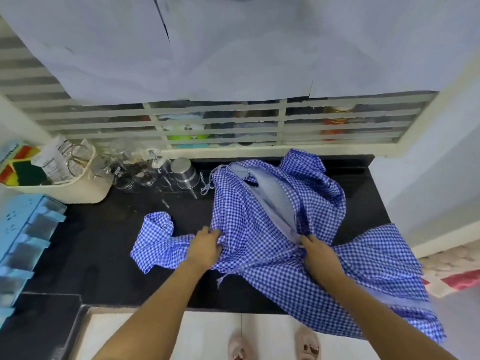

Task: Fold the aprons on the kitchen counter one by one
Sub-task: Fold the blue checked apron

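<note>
Head view: the blue checked apron [272, 229] lies crumpled at centre and right of the frame on the black counter [104, 242]. One part trails toward the left, and another hangs over the counter's front edge at lower right. Whether this heap is one apron or several, I cannot tell.

The step in hand looks like opening the cloth out. It goes best if both hands draw apart to flatten the bunched middle, find the hem and the tie [206, 187], and lift the hanging part onto the counter before any fold.

The left hand [205, 246], at centre, has its fingers curled into a gathered bunch of cloth. The right hand [318, 252], just right of centre, pinches a fold where the pale underside shows.
</note>
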Tool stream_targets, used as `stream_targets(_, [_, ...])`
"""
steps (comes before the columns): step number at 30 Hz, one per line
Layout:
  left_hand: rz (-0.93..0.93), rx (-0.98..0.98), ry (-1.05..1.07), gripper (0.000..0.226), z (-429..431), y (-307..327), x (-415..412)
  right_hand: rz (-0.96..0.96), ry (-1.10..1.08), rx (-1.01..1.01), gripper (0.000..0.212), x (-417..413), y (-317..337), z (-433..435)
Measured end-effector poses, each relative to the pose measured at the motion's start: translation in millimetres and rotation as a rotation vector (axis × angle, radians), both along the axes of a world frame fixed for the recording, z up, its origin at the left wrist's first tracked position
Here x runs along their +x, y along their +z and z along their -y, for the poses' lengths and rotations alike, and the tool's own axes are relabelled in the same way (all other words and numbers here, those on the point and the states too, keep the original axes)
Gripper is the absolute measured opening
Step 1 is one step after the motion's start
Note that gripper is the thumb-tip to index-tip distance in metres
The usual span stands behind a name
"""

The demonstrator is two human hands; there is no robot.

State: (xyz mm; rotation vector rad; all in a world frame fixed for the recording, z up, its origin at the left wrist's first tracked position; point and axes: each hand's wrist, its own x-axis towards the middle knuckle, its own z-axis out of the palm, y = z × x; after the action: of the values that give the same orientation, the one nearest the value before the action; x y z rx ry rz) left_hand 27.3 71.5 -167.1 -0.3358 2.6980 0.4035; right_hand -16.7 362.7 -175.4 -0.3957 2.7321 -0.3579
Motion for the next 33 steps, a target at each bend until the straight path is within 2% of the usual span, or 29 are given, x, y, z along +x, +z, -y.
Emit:
stream_targets(1, [0.037,0.037,0.038,0.043,4.6,-3.4,8.1,0.058,-0.068,0.019,0.015,-3.1,2.6,-7.8])
stream_targets(2, [0.066,0.034,0.064,0.040,7.8,-1.7,15.9,0.119,-0.132,0.045,0.015,-6.4,5.5,-15.8])
stream_targets(4, [0.149,-0.016,0.075,0.037,14.2,6.0,24.9,0.227,-0.215,0.117,0.026,-15.8,8.4,-35.0])
stream_targets(7, [0.372,0.005,-0.008,0.035,20.6,28.4,23.4,0.321,-0.308,0.039,0.030,-28.2,10.3,-52.5])
stream_targets(9, [0.518,0.043,-0.012,0.034,26.7,39.7,15.7,0.280,-0.289,0.009,0.033,-35.0,15.2,-49.2])
stream_targets(11, [0.573,0.061,0.086,0.040,31.2,44.8,7.5,0.169,-0.281,-0.047,0.022,-42.4,23.5,-37.0])
stream_targets(13, [0.506,0.019,0.203,0.056,34.6,43.5,0.5,0.029,-0.298,-0.096,0.012,-48.6,34.8,-21.2])
stream_targets(15, [0.342,0.012,0.346,0.070,35.4,35.2,-4.4,-0.076,-0.317,-0.198,0.007,-55.3,42.6,-6.6])
stream_targets(17, [0.207,0.062,0.445,0.083,30.6,27.2,-7.4,-0.150,-0.285,-0.265,0.014,-63.3,47.7,5.2])
stream_targets(20, [0.140,0.038,0.446,0.091,15.2,18.6,-8.4,-0.242,-0.189,-0.338,0.024,-79.7,52.4,17.4])
stream_targets(22, [0.121,0.023,0.452,0.093,10.6,13.9,-10.4,-0.233,-0.064,-0.325,0.040,-93.0,52.1,25.5])
stream_targets(24, [0.101,0.078,0.466,0.096,11.2,11.6,-14.5,-0.122,0.030,-0.264,0.064,-104.4,48.5,31.9])
stream_targets(26, [0.085,0.121,0.482,0.105,16.9,8.8,-20.1,-0.002,0.067,-0.175,0.079,-115.8,40.1,40.9])
stream_targets(29, [0.078,0.144,0.469,0.113,21.5,5.1,-26.4,0.061,0.055,-0.103,0.073,-127.2,24.1,51.3])
stream_targets(31, [0.082,0.172,0.446,0.113,24.0,2.3,-31.9,0.062,0.024,-0.065,0.061,-134.3,11.8,55.0])
stream_targets(33, [0.084,0.253,0.483,0.107,25.9,0.6,-37.9,0.024,-0.042,-0.114,0.046,-140.0,5.5,58.0])
